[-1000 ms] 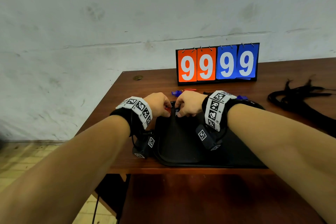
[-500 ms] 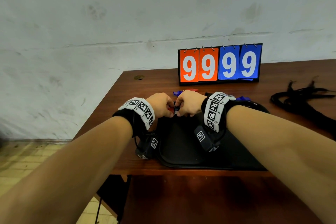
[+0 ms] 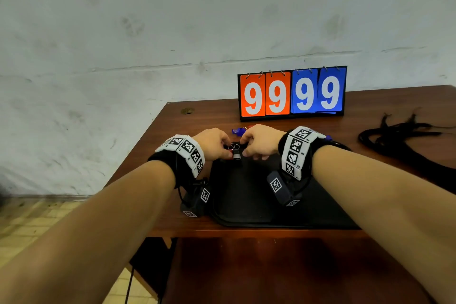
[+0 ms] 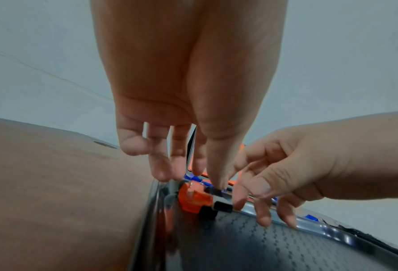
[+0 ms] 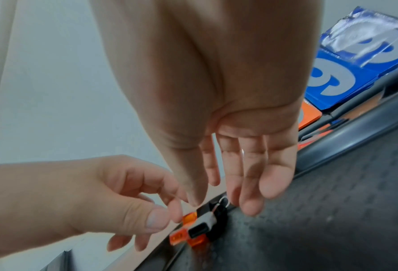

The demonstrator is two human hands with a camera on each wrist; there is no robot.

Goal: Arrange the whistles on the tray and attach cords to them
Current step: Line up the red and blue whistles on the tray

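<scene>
left hand point(image 3: 214, 143) and right hand point(image 3: 259, 141) met at far left corner of black textured plastic tray point(image 3: 246, 200) on brown wooden tabletop point(image 3: 209, 116); fingertips of both pinched small orange and black plastic whistles point(image 4: 196, 199) with metal rings, set on tray; black cords point(image 3: 399, 136) heaped well apart, rightward.

A flip scoreboard point(image 3: 292, 93) stands at the far side of the brown wooden table point(image 3: 212, 116), showing two orange nines and two blue nines. Behind is a stained whitish wall point(image 3: 172, 20); pale floor tiles point(image 3: 22, 219) lie near left
</scene>
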